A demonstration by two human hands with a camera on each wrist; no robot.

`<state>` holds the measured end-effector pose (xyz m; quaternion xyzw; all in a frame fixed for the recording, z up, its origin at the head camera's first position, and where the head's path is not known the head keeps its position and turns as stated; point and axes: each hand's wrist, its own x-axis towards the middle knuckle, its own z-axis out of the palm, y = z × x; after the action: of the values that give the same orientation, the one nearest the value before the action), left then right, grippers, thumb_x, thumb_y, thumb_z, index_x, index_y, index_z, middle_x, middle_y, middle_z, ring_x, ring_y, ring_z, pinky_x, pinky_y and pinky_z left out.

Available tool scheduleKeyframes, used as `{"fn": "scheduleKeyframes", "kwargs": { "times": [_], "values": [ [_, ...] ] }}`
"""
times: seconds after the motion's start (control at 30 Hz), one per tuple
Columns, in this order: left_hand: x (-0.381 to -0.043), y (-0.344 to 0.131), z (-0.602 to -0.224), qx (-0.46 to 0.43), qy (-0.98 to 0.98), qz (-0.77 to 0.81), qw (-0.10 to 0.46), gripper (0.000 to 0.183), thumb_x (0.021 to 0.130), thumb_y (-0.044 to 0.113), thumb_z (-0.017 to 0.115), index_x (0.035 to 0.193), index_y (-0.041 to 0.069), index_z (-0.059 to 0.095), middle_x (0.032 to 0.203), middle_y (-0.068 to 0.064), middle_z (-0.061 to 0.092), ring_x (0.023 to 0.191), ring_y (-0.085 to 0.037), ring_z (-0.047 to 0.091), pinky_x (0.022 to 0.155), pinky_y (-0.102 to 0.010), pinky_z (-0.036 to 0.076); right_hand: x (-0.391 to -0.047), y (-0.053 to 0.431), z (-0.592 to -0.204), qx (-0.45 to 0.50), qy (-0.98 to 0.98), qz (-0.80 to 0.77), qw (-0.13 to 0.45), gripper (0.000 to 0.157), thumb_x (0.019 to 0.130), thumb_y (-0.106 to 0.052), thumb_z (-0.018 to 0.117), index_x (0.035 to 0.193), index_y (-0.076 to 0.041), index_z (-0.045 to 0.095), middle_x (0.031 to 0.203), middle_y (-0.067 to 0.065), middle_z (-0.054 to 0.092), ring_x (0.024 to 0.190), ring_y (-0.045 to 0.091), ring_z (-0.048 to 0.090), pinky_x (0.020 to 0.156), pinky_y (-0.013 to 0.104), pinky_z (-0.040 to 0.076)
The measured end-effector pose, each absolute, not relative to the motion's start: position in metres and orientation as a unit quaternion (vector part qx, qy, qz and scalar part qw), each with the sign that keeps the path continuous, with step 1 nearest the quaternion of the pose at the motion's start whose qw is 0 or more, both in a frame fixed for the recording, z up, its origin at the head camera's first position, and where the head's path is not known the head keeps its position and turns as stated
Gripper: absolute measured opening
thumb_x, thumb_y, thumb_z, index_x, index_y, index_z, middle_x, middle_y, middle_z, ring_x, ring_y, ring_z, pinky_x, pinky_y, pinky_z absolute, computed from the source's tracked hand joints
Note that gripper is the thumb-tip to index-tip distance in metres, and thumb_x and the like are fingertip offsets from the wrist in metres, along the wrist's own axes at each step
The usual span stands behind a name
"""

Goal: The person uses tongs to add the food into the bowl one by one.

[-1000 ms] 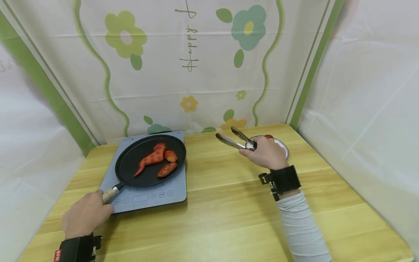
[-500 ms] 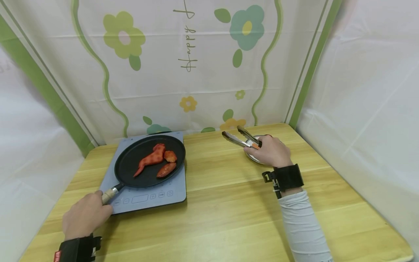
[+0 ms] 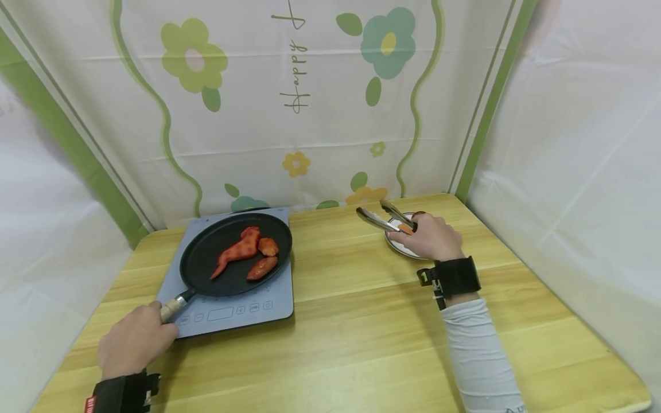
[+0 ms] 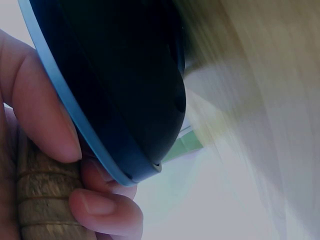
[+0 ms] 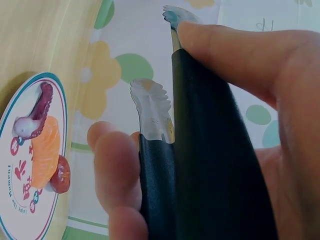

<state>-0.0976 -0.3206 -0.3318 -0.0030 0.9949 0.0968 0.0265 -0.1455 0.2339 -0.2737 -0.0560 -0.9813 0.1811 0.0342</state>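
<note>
My left hand [image 3: 136,341] grips the wooden handle [image 3: 171,310] of a black frying pan [image 3: 206,246]. In the pan lie a long red chicken wing [image 3: 240,249] and two smaller reddish-brown pieces of meat [image 3: 263,268]. My right hand [image 3: 434,238] holds metal tongs [image 3: 377,219] with dark grips, their arms spread apart and nothing between the tips. Below that hand is a white plate [image 3: 396,245]. In the right wrist view it bears an octopus tentacle [image 5: 39,112], an orange salmon slice [image 5: 46,150] and a small dark-red oval piece [image 5: 61,175].
Under the pan stands a grey-blue induction cooker [image 3: 281,307] with touch buttons along its front. Bare wooden table [image 3: 341,321] separates cooker and plate. White cloth with printed flowers [image 3: 193,57] hangs close behind the table, and plain white sheets flank both sides.
My right hand has moved a little to the right with the tongs, and the orange slice on the plate has come into sight. The left hand keeps its grip on the pan handle.
</note>
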Motion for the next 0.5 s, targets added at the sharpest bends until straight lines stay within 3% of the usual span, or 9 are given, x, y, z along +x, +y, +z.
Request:
{"fn": "scheduleKeyframes", "kwargs": {
  "times": [0.23,0.4,0.5],
  "values": [
    [-0.099,-0.320,-0.331,-0.005,0.995,0.096,0.036,0.014,0.073,0.022,0.051,0.076,0.010,0.044,0.067,-0.005,0.039,0.056,-0.021,0.039,0.048,-0.035,0.027,-0.146,0.243,-0.276,-0.065,-0.982,0.178,0.019,0.083,0.071,-0.086,0.043,0.115,-0.016,0.058,0.080,0.003,0.052,0.071,0.024,0.051,0.057,0.038,0.035],
    [-0.098,-0.321,-0.330,-0.006,0.995,0.096,0.038,0.014,0.073,0.022,0.051,0.076,0.010,0.044,0.067,-0.005,0.039,0.057,-0.021,0.039,0.048,-0.035,0.027,-0.147,0.248,-0.278,-0.075,-0.982,0.171,0.001,0.068,0.076,-0.080,0.046,0.086,-0.014,0.056,0.075,0.004,0.049,0.067,0.023,0.050,0.055,0.037,0.035],
    [-0.098,-0.320,-0.330,-0.007,0.995,0.096,0.037,0.014,0.073,0.022,0.051,0.075,0.010,0.044,0.067,-0.005,0.039,0.056,-0.021,0.039,0.048,-0.035,0.026,-0.148,0.251,-0.280,-0.076,-0.983,0.169,-0.011,0.061,0.079,-0.074,0.050,0.079,-0.014,0.052,0.072,0.004,0.046,0.064,0.022,0.048,0.055,0.037,0.034]
  ]
}}
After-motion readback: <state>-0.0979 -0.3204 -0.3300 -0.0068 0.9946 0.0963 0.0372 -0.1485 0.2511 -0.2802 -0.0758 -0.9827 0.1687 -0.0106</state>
